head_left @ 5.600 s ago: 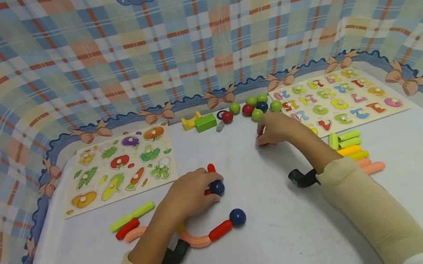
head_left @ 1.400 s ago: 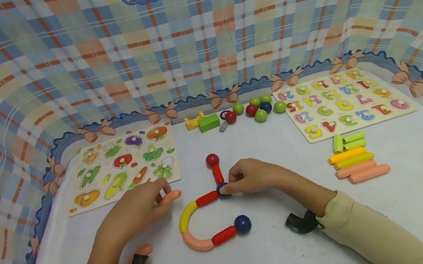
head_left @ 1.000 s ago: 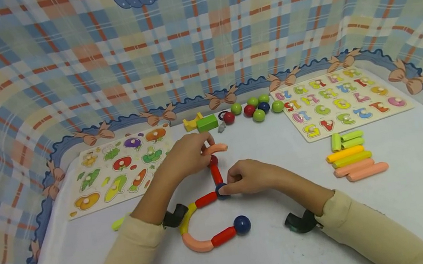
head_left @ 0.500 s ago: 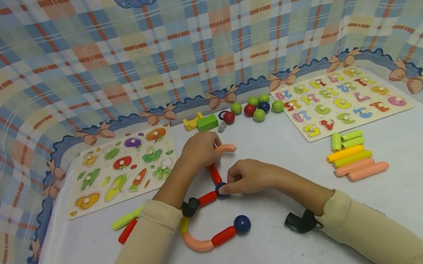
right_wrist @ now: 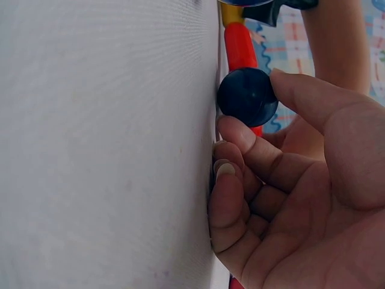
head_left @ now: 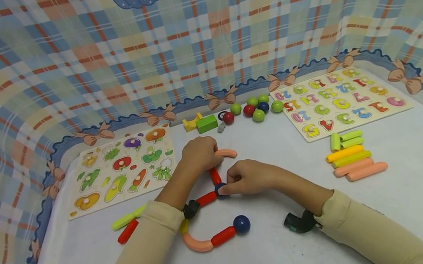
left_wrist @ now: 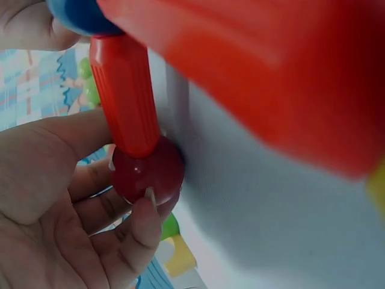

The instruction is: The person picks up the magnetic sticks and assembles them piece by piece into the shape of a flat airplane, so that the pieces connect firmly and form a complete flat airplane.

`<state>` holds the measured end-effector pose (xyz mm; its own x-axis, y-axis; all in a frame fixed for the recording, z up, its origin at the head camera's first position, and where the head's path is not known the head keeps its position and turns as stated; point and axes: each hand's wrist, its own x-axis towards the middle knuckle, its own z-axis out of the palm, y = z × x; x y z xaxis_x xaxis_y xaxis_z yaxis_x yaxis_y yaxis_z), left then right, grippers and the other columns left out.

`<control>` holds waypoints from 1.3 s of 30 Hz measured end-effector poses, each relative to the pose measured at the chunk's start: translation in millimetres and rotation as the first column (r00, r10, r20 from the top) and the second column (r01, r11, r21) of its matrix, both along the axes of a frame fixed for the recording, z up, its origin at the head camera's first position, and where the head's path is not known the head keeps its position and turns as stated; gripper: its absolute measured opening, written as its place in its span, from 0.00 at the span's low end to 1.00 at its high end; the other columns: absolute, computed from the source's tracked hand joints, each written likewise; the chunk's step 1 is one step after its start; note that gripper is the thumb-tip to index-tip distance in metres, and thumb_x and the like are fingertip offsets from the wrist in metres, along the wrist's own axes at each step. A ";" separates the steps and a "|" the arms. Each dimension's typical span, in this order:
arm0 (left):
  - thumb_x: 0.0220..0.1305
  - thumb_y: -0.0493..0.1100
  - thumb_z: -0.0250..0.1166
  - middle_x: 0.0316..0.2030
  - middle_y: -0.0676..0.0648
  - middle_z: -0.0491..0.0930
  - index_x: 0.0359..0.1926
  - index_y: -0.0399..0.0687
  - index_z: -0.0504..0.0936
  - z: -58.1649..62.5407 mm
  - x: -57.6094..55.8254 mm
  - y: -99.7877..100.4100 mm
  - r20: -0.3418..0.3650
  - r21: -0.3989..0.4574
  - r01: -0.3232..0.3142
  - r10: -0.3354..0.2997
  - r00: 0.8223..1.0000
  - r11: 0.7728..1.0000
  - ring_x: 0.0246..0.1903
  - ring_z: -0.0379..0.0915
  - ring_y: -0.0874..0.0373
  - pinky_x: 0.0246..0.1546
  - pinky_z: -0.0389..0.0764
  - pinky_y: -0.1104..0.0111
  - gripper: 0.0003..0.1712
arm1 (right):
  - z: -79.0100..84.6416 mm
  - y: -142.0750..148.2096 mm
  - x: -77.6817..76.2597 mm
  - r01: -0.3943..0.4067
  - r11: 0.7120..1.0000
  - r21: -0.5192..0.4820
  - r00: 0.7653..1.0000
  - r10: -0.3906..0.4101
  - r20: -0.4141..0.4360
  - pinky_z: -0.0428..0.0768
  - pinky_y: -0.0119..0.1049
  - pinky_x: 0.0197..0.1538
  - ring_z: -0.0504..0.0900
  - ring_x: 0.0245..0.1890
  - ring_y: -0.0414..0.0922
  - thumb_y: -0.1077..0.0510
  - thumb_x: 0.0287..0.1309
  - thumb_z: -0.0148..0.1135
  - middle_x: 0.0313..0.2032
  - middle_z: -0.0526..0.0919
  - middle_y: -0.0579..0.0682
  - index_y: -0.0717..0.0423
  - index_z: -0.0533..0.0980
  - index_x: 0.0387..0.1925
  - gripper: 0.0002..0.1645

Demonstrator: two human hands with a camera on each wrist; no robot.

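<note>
My left hand (head_left: 200, 154) grips a dark red ball (left_wrist: 147, 171) between thumb and fingers. From beside that hand a curved pink rod (head_left: 226, 153) sticks out to the right; its near end is hidden. A red rod (head_left: 215, 176) joins the red ball to a blue ball (right_wrist: 248, 95), which my right hand (head_left: 252, 176) pinches between thumb and index finger. The chain runs on through another red rod (head_left: 206, 199), a yellow curved rod (head_left: 184, 227), a second pink curve (head_left: 197, 244) and a third red rod (head_left: 224, 236), ending in a blue ball (head_left: 242, 224).
A vegetable puzzle board (head_left: 119, 172) lies at left and a number board (head_left: 341, 102) at back right. Loose rods (head_left: 351, 157) lie right, with a lime rod (head_left: 126, 219) and red rod (head_left: 128, 231) left. Balls (head_left: 259, 115) and a green block (head_left: 207, 123) line the back.
My left hand has carried the curved pink rod from the left to the red ball, lowering it slightly. My right hand came back from the far side and now stays on the blue ball.
</note>
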<state>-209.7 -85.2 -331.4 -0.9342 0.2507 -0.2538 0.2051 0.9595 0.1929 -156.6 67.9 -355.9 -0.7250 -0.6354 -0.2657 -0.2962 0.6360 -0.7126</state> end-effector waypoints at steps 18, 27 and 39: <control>0.55 0.52 0.61 0.22 0.49 0.74 0.31 0.46 0.77 -1.6 0.5 2.8 -0.038 0.067 -0.051 0.053 0.998 0.996 0.22 0.70 0.57 0.22 0.69 0.69 0.14 | 0.3 -1.8 0.8 -0.006 1.000 -0.004 1.000 0.006 0.002 0.66 0.33 0.23 0.72 0.21 0.41 0.39 0.50 0.61 0.15 0.74 0.45 0.49 0.77 0.20 0.20; 0.56 0.51 0.60 0.23 0.50 0.75 0.35 0.47 0.78 -1.7 0.3 1.5 -0.012 0.068 -0.042 0.043 0.999 0.997 0.23 0.70 0.57 0.23 0.69 0.69 0.13 | 0.3 -2.4 0.4 -0.005 1.000 -0.001 1.000 0.005 0.000 0.67 0.33 0.24 0.73 0.21 0.41 0.38 0.50 0.60 0.15 0.74 0.45 0.49 0.77 0.20 0.20; 0.57 0.51 0.60 0.26 0.50 0.75 0.41 0.46 0.77 -4.7 -0.8 3.7 -0.006 0.062 -0.020 0.020 1.000 0.998 0.25 0.69 0.57 0.25 0.69 0.69 0.15 | 23.6 57.1 1.6 -0.048 0.998 0.032 0.990 0.052 -0.134 0.72 0.36 0.31 0.72 0.26 0.42 0.48 0.56 0.59 0.23 0.76 0.42 0.46 0.78 0.31 0.08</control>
